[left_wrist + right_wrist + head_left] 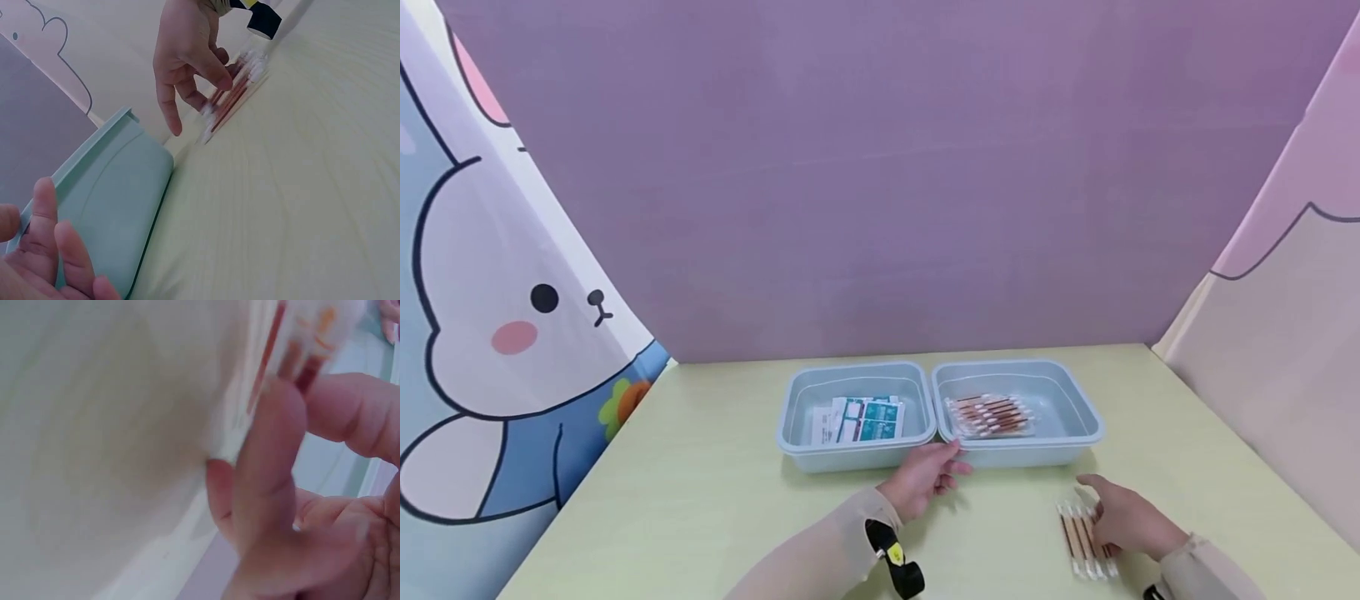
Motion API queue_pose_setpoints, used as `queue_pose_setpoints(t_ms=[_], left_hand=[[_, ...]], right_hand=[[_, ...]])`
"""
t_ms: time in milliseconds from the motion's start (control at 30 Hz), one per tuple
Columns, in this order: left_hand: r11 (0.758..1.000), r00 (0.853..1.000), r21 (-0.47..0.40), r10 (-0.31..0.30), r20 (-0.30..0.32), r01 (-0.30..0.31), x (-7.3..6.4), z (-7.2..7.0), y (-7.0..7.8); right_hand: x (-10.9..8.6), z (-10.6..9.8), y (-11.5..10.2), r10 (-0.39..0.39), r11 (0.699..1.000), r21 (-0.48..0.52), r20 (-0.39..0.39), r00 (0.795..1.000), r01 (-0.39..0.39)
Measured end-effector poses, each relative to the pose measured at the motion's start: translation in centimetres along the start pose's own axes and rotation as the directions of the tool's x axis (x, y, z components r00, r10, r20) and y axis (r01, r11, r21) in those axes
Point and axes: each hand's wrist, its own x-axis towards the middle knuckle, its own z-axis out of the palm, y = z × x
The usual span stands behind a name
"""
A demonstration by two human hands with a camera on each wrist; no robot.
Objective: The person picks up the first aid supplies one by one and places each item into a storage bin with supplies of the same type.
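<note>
My left hand point(921, 479) is at the near rim of the right light-blue plastic bin point(1022, 456). In the left wrist view its thumb and fingers point(42, 215) grip that rim from either side. A clear pack of cotton swabs point(1078, 537) with brown sticks and white tips is in front of the bin, at the table's right. My right hand point(1127, 521) pinches its right side between thumb and fingers, low over the table. Inside the right bin lie similar swab packs point(991, 415).
Close beside it on the left stands a second light-blue bin point(850, 460), holding several white and teal printed packets point(861, 419). A purple wall panel point(895, 208) rises behind the pale yellow table point(700, 467). Cartoon-printed cloths hang at both sides.
</note>
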Motion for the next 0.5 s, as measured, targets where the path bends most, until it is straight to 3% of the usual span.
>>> queue_pose_setpoints(t_ms=[167,267,367,500], left_hand=[[1.0,1.0,-0.006,0.006,0.008,-0.006,-0.2,0.0,0.0],[1.0,1.0,-0.009,0.011,0.015,-0.011,-0.3,-0.1,0.1],[1.0,1.0,-0.015,0.015,0.022,-0.015,-0.3,-0.1,0.2],[1.0,1.0,-0.015,0.022,0.012,-0.022,-0.1,0.0,0.5]], right_hand=[[0.0,-0.5,0.3,-0.043,0.997,0.065,0.036,0.998,0.04],[0.1,-0.9,0.7,-0.111,0.992,0.077,0.082,0.99,0.105],[0.1,-1.4,1.1,-0.197,0.98,-0.005,0.126,0.972,0.199],[0.0,-2.0,1.4,-0.212,0.952,-0.191,0.15,0.966,0.239]])
